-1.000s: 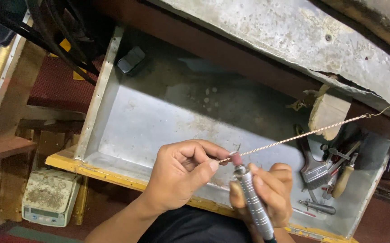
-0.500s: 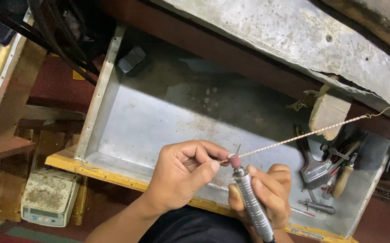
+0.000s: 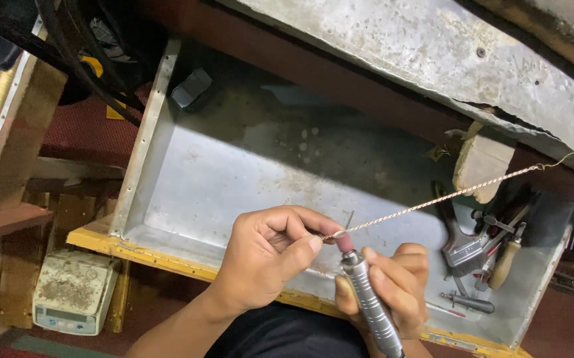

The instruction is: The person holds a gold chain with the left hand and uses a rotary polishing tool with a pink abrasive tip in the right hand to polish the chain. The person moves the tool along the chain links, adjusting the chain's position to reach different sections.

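1. The left hand (image 3: 270,255) is pinched shut on the near end of a thin twisted chain (image 3: 433,201), thumb and forefinger pressed together on it, so that the strand is kept taut.
2. The right hand (image 3: 393,292) is closed around a ribbed metal handpiece (image 3: 370,306), held like a pen; its pink tip (image 3: 344,243) is set against the chain just beside the left fingertips, where the strand is best steadied.
3. The chain is stretched from the pinch up and to the right, past a wooden peg (image 3: 482,166) that juts from the bench edge, and appears to be hooked at its far end near the bench (image 3: 433,59).
4. Both hands are kept over a metal tray (image 3: 234,172), probably so that filings are caught.
5. Pliers and other tools (image 3: 479,255) lie in the tray's right corner, within reach.
6. A small scale (image 3: 71,292) sits lower left, well apart.
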